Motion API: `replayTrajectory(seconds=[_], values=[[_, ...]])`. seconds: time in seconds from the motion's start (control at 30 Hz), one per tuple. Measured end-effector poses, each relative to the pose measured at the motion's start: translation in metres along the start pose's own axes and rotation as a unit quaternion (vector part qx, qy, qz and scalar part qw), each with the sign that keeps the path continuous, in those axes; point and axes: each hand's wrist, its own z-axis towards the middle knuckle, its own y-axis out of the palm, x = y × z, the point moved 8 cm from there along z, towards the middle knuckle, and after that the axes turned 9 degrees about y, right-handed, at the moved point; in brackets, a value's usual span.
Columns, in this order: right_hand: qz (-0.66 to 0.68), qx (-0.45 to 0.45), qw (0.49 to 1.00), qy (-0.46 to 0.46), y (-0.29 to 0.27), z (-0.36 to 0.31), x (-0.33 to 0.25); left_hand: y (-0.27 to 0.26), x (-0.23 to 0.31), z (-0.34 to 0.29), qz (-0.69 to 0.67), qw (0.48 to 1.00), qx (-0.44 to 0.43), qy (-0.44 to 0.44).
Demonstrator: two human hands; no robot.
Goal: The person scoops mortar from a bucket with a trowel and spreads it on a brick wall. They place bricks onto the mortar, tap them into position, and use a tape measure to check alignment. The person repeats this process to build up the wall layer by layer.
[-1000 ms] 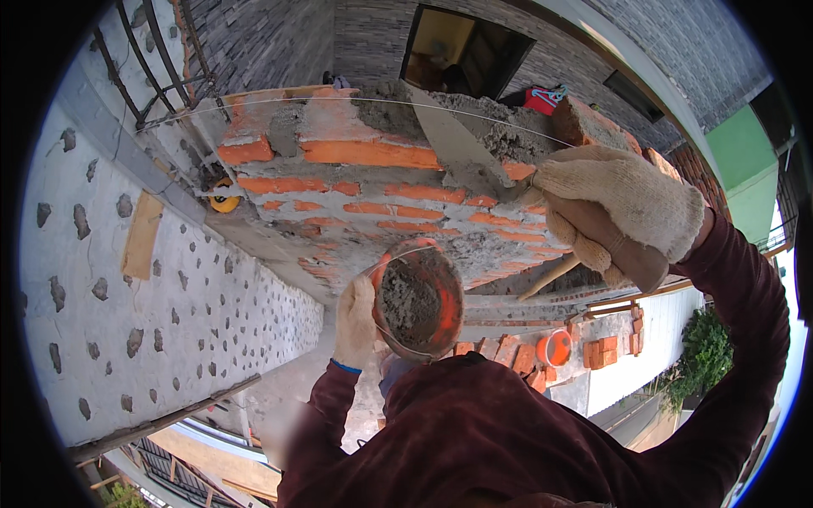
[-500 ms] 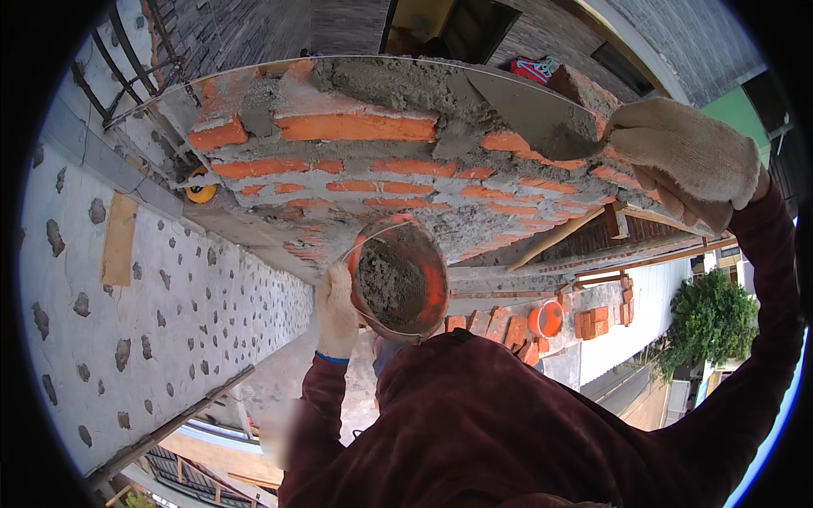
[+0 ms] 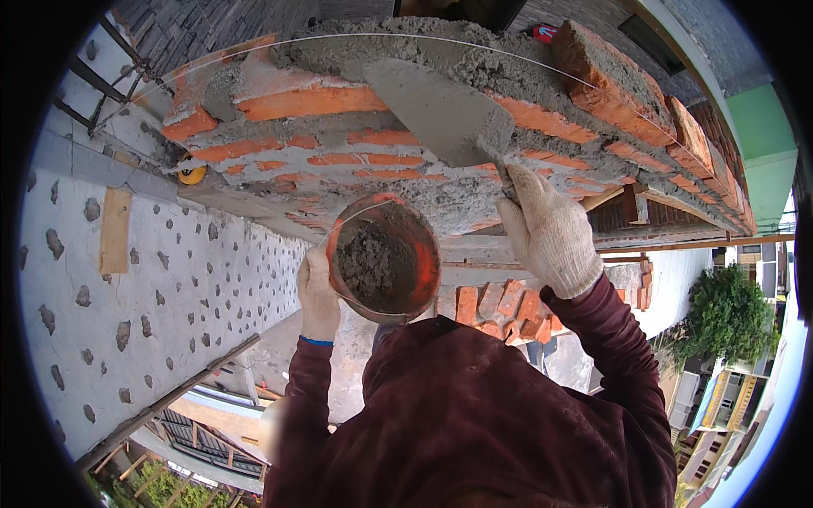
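My right hand (image 3: 550, 233), in a pale knitted glove, grips the handle of a trowel (image 3: 440, 106). The wide grey blade is smeared with mortar and lies against the face of the brick wall (image 3: 309, 104), just under its top. My gloved left hand (image 3: 318, 296) is closed on the side of an orange bucket (image 3: 430, 269) at its rim, and holds it close to my body. Grey mortar (image 3: 377, 262) fills part of the bucket. Along the wall top runs a layer of wet mortar (image 3: 339, 55), with laid bricks (image 3: 605, 85) to the right.
A taut string (image 3: 339, 35) crosses over the wall's top edge. Loose bricks (image 3: 512, 309) are stacked below on the right. On the left stands a white wall (image 3: 169, 288) with grey patches. A yellow round object (image 3: 193, 173) sits near the brick wall's left end.
My right hand and the trowel have swung left and inward, from the wall's right part to its middle. The bucket has shifted slightly left and up in my left hand.
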Motion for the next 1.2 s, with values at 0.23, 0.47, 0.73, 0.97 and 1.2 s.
replayTrajectory(seconds=[0.23, 0.47, 0.73, 0.97, 1.2], values=[[-0.001, 0.009, 0.997, 0.075, -0.014, -0.074, 0.116, -0.032, 0.007, 0.018, 0.037, 0.995, 0.09, -0.013], [-0.049, -0.131, 0.988, -0.065, 0.059, -0.104, 0.071, 0.015, 0.061, 0.019, 0.185, 0.979, -0.03, 0.08], [-0.125, -0.085, 0.971, -0.185, 0.111, -0.088, 0.024, 0.098, 0.078, -0.018, 0.209, 0.961, -0.103, 0.146], [-0.116, -0.21, 0.932, -0.27, 0.101, -0.147, 0.05, 0.099, 0.063, -0.028, 0.178, 0.978, -0.076, 0.08], [-0.103, -0.194, 0.96, -0.175, 0.08, -0.117, 0.063, 0.135, 0.108, -0.055, 0.244, 0.944, -0.1, 0.198]])
